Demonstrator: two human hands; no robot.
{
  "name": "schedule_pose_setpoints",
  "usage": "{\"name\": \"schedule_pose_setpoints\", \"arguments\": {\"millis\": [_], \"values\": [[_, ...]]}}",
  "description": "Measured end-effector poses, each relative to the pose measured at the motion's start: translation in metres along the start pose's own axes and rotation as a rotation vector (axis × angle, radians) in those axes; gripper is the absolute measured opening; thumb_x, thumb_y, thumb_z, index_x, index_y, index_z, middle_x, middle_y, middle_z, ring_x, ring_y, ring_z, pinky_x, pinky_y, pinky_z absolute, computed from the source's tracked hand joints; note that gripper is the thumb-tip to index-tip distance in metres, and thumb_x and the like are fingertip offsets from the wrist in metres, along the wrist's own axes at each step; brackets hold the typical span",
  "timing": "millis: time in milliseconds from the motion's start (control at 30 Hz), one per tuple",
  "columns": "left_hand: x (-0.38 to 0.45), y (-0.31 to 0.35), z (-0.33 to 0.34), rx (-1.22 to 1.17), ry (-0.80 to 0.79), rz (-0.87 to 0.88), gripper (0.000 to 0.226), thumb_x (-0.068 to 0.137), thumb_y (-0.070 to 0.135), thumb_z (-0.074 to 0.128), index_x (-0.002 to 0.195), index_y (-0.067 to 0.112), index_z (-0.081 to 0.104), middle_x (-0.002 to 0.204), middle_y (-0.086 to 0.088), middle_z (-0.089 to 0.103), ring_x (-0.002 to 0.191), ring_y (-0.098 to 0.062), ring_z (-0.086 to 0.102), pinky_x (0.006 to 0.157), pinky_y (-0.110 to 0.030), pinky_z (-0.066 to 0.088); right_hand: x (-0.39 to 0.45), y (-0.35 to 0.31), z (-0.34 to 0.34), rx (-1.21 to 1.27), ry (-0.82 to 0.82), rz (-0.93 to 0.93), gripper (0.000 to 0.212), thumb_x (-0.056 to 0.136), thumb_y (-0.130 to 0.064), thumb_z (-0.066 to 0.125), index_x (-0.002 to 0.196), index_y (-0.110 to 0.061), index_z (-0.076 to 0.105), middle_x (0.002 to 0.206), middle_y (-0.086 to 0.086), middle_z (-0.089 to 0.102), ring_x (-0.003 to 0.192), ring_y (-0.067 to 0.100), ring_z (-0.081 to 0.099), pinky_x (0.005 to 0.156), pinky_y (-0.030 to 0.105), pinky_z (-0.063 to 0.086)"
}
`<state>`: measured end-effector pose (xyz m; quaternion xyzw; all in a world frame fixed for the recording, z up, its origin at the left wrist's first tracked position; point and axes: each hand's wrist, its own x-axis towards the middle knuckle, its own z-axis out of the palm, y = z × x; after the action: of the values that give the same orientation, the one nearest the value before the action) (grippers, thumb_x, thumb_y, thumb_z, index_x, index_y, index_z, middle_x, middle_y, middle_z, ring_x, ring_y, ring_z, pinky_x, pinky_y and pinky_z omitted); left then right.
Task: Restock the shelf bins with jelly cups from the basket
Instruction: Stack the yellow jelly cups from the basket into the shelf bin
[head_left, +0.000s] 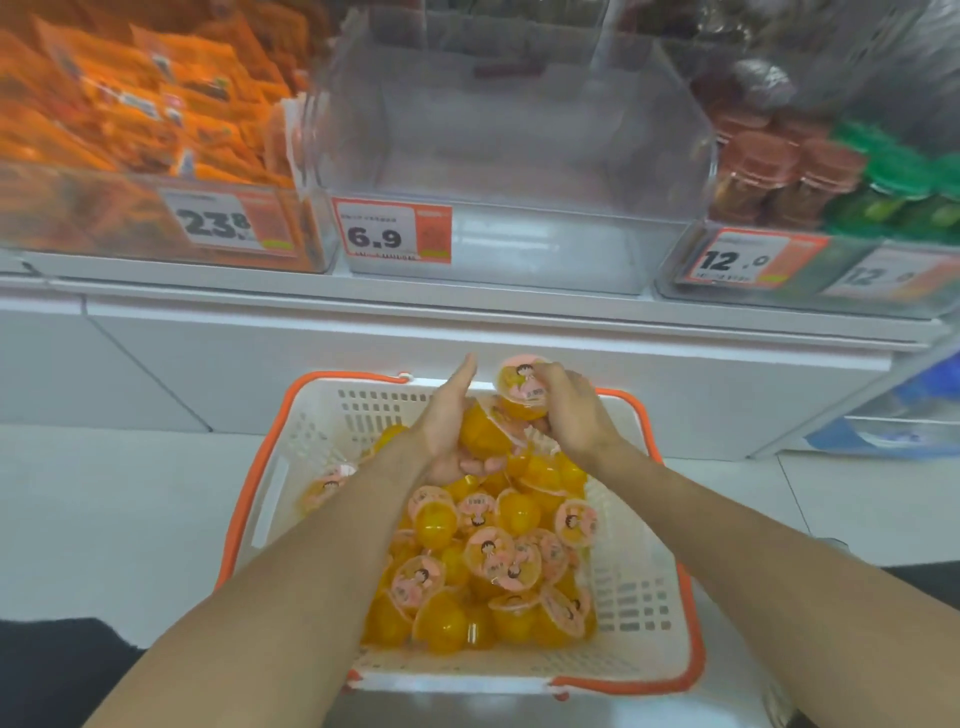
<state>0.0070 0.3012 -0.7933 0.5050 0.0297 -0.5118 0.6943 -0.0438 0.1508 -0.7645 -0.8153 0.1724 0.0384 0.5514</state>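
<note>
- Landmark: white basket (641, 597) with orange rim and handles, on the floor below the shelf.
- Left of the basket and above it: clear bin of orange packets (130, 104), price tag 23.8 on its front.
- Directly above the basket: clear shelf bin (498, 156), tag 6.9; no cups visible inside.
- Jelly cups (493, 566): yellow, pink printed lids, heaped in the basket's middle and far half.
- Left hand (449, 421): over the basket's far half, palm turned toward the right hand, fingers straight and pointing up toward the shelf, cradling a few cups against the palm; lower fingers hidden beneath them.
- Held cup (522, 387): above the basket's far rim, lid facing the camera, just right of the left hand's fingertips.
- Right hand (569, 410): fingers curled round that cup from the right; forearm reaches in across the basket's right side.
- Right of the basket and above: bin of brown-lidded and green cups (810, 171), tags 12.0.
</note>
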Motion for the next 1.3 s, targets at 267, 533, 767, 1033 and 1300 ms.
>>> {"name": "schedule_pose_setpoints", "arguments": {"millis": [267,533,767,1033,1300], "values": [[-0.007,0.046,0.044,0.313,-0.100,0.132,0.030,0.084,0.054,0.058,0.102,0.032,0.069,0.077,-0.016,0.062,0.046,-0.025,0.050,0.048,-0.028,0.007,-0.020,-0.064,-0.062,-0.505,-0.024,-0.106,0.037,0.103,-0.049,0.035,0.094,-0.030,0.065,0.066,-0.006,0.063,0.069,0.014,0.059,0.063,0.029,0.042],[-0.042,0.102,0.060,0.547,0.026,0.114,0.041,0.078,0.055,0.062,0.086,0.015,0.065,0.076,-0.014,0.061,0.043,-0.024,0.055,0.035,-0.014,0.022,-0.026,-0.120,-0.106,-0.227,-0.328,-0.108,0.040,0.089,-0.014,0.073,0.123,-0.008,0.054,0.075,0.020,0.073,0.062,0.027,0.072,0.061,0.033,0.062],[-0.081,0.150,0.079,0.378,0.238,0.352,0.047,0.084,0.058,0.055,0.096,0.013,0.061,0.073,-0.014,0.064,0.045,-0.025,0.054,0.038,-0.014,0.013,0.008,-0.158,-0.109,0.350,-0.261,-0.175,0.035,0.089,-0.001,0.068,0.123,0.002,0.060,0.069,0.016,0.062,0.051,0.015,0.059,0.050,0.025,0.054],[-0.094,0.173,0.054,0.193,0.541,0.560,0.017,0.098,0.013,0.051,0.111,0.002,0.052,0.085,-0.019,0.066,0.066,-0.032,0.067,0.039,-0.027,0.044,0.120,-0.204,-0.062,0.379,-0.138,-0.012,0.021,0.097,0.003,0.054,0.117,0.006,0.059,0.070,0.012,0.059,0.054,0.016,0.056,0.049,0.025,0.054],[-0.084,0.170,0.015,0.097,0.503,0.539,0.035,0.083,0.006,0.058,0.117,0.010,0.054,0.083,-0.025,0.067,0.065,-0.037,0.065,0.040,-0.028,0.041,0.231,-0.206,0.017,0.145,-0.065,0.172,0.017,0.099,-0.005,0.055,0.093,-0.012,0.070,0.060,-0.003,0.064,0.034,0.003,0.050,0.033,0.016,0.040]]}}
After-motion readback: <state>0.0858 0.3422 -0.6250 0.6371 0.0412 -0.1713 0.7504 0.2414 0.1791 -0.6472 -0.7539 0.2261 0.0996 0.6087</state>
